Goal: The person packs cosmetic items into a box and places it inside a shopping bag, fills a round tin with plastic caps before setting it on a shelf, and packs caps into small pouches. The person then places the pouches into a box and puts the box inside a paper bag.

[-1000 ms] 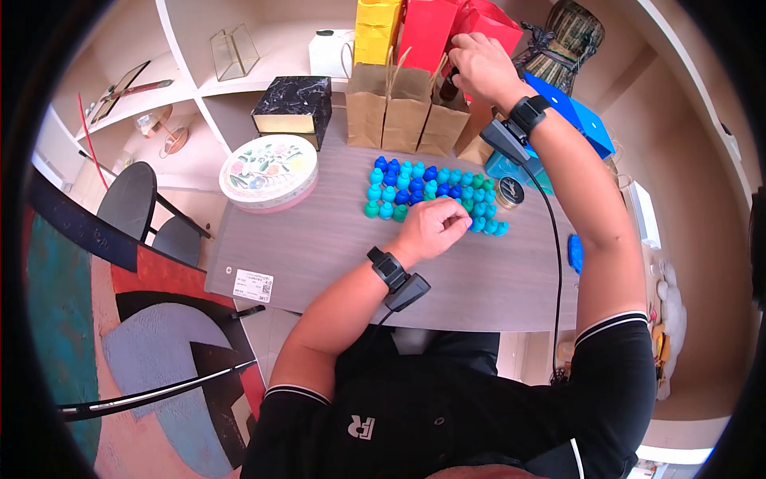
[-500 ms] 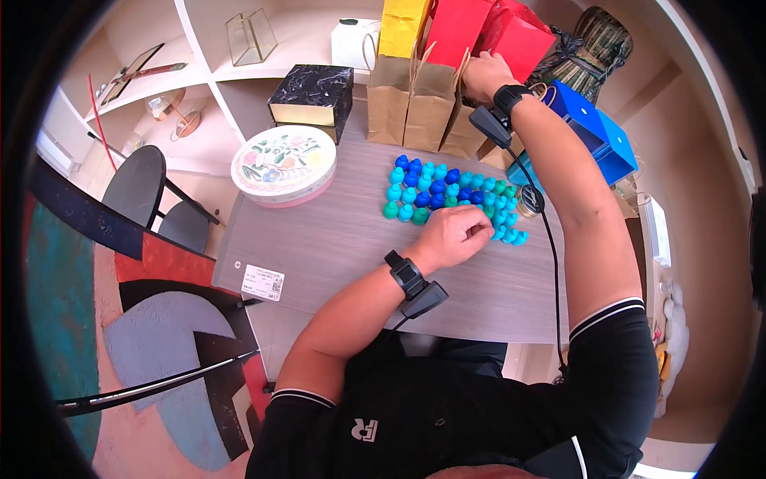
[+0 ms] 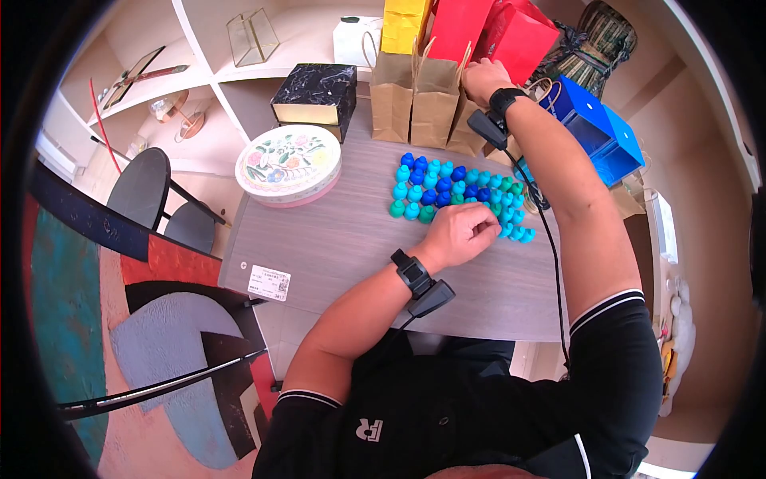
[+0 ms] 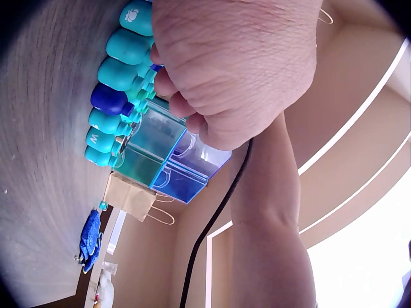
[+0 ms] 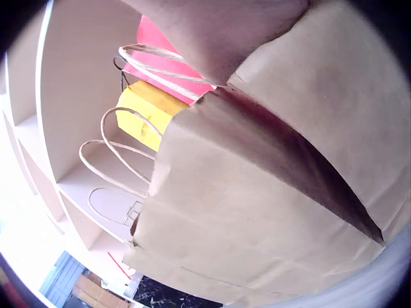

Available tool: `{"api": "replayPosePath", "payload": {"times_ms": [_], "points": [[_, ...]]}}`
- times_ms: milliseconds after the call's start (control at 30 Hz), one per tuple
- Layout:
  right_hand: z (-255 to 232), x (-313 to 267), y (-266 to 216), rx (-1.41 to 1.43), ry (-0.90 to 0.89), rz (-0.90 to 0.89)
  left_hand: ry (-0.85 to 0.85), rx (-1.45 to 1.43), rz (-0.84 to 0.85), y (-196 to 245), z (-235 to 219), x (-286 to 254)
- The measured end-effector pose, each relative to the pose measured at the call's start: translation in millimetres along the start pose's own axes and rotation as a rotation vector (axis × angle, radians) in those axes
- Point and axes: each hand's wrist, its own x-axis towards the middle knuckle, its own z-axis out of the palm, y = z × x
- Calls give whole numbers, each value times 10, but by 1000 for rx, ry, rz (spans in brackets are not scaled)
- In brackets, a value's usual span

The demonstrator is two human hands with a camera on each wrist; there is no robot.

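Rows of small pawn-shaped pieces (image 3: pixel 428 197) in turquoise, dark blue and green stand on the table; the left wrist view shows white prints on some, such as a W. My left hand (image 3: pixel 457 237) is at the near side of these rows, fingers bent and fingertips among the pieces; I cannot tell whether it pinches one. At the back, my right hand (image 3: pixel 486 82) reaches to the mouth of a brown paper bag (image 5: pixel 257 212). In the right wrist view it overlaps the bag's rim beside the twisted handle (image 5: pixel 160 77). The right fingertips are hidden.
Two more brown paper bags (image 3: pixel 392 100) stand left of the right hand, with red bags (image 3: pixel 519 40) and a yellow bag (image 3: pixel 403 28) behind. An oval floral box (image 3: pixel 289 164) and a black marbled box (image 3: pixel 315 92) sit left. Blue bins (image 3: pixel 586 120) stand right.
The view has shifted, so the table appears farther right. My right hand has gone lower behind the bag's front. My left hand has stayed beside the pieces.
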Motion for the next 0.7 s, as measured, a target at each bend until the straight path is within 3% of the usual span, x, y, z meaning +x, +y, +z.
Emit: {"api": "replayPosePath", "payload": {"times_ms": [133, 200, 267, 333, 367, 433, 567, 700], "points": [[-194, -69, 124, 7, 88, -67, -17, 10, -5, -5, -3, -3], [-306, -96, 245, 33, 218, -43, -2, 10, 14, -18, 5, -1], [-520, -265, 378, -77, 309, -85, -28, -13, -6, -6, 10, -2], [-585, -488, 623, -162, 575, -222, 7, 2, -36, 15, 20, -1], [-638, -564, 700, -277, 549, -168, 1, -6, -36, 19, 19, 2], [-1083, -1219, 650, -100, 606, -145, 10, -26, -37, 17, 42, -6], [-1202, -2083, 817, 37, 757, -226, -45, -24, -90, -38, 33, -35], [-934, -2883, 907, 456, 635, 28, -56, -2, -87, -73, 30, -43]]}}
